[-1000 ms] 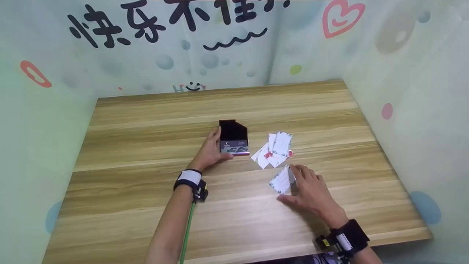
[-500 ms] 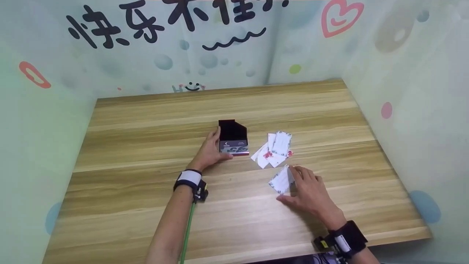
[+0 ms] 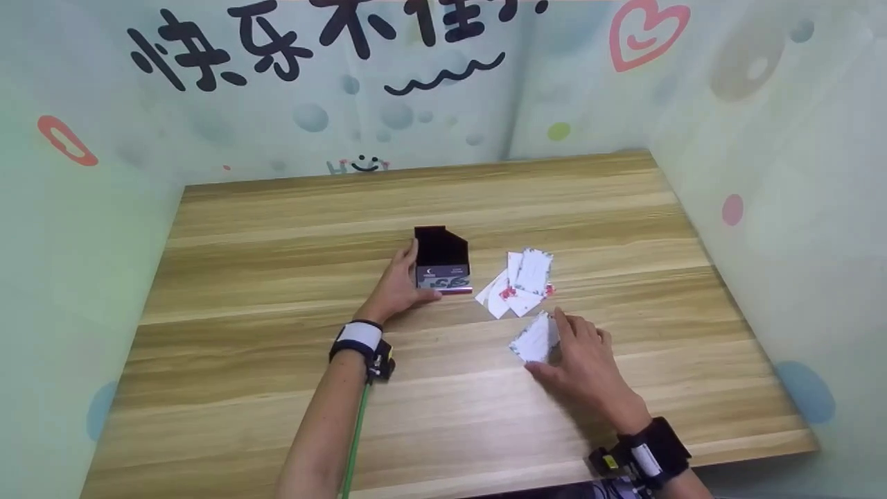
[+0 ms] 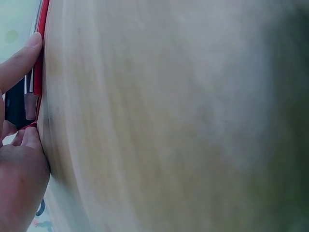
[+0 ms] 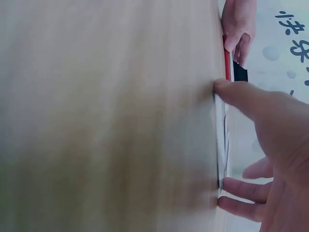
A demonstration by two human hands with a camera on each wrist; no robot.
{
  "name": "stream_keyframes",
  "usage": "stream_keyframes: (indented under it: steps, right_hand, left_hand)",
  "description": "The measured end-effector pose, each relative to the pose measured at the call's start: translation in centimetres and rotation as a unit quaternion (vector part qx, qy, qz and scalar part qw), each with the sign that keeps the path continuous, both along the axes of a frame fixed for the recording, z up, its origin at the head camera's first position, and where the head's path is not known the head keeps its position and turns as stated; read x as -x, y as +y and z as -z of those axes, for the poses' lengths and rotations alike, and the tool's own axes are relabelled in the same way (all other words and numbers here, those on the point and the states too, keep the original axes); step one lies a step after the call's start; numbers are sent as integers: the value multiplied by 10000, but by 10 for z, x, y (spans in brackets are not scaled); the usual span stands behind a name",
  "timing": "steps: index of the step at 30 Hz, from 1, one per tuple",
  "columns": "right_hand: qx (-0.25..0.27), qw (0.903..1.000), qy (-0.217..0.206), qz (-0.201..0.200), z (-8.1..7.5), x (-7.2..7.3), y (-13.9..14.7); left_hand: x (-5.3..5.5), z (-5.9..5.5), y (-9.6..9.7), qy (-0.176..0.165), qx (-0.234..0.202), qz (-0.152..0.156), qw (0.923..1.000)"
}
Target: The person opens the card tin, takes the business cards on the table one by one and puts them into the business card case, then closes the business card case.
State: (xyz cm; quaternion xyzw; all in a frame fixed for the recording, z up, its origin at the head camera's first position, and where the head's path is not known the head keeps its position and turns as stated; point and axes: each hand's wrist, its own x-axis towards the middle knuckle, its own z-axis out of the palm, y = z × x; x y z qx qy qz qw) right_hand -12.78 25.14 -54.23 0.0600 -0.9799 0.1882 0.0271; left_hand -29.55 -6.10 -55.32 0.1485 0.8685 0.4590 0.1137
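Observation:
My left hand point(image 3: 400, 287) grips the left side of a business card case point(image 3: 443, 277), its thumb along the front edge and its other fingers along the side. The case is dark with a red edge; its black lid point(image 3: 441, 246) stands open and a grey printed card shows in it. My right hand point(image 3: 589, 360) pinches a white card point(image 3: 536, 338) with a leafy border between thumb and fingers, at opposite edges. In the right wrist view this card point(image 5: 220, 140) is seen edge-on, low at the tabletop. The left wrist view shows the case's red edge point(image 4: 40, 53).
Several white cards, some with red flowers, lie fanned in a loose pile point(image 3: 516, 281) between the case and my right hand. The wooden table point(image 3: 277, 242) is bordered by printed fabric walls point(image 3: 429, 138) at the back and sides. A green cable point(image 3: 355, 436) runs along the left forearm.
My right thumb has come up against the near corner of the white card, and the fingers have drawn in slightly. The left hand and the card case have stayed still.

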Motion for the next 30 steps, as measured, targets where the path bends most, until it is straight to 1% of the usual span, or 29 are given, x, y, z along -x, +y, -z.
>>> stream_keyframes:
  steps: [4,8,15,21,25,30]
  right_hand:
    - [161,9994,-243,175,-3,3,-3]
    - [285,9984,-425,256,-5,5,-3]
    - [513,9974,-486,132,-3,10,-3]
    - [848,9934,-760,124,-3,12,3]
    - [876,9924,-852,-106,-6,15,11]
    - [755,9919,-849,-571,-12,18,19]
  left_hand:
    - [0,1,0,34,40,-40,10000]
    - [0,1,0,7,-5,-62,10000]
    - [-2,1,-1,-11,4,-53,10000]
    - [-1,0,-1,-28,-45,-19,10000]
    - [0,0,-1,-65,-12,5,10000]
    - [1,2,-1,-109,10,9,9999]
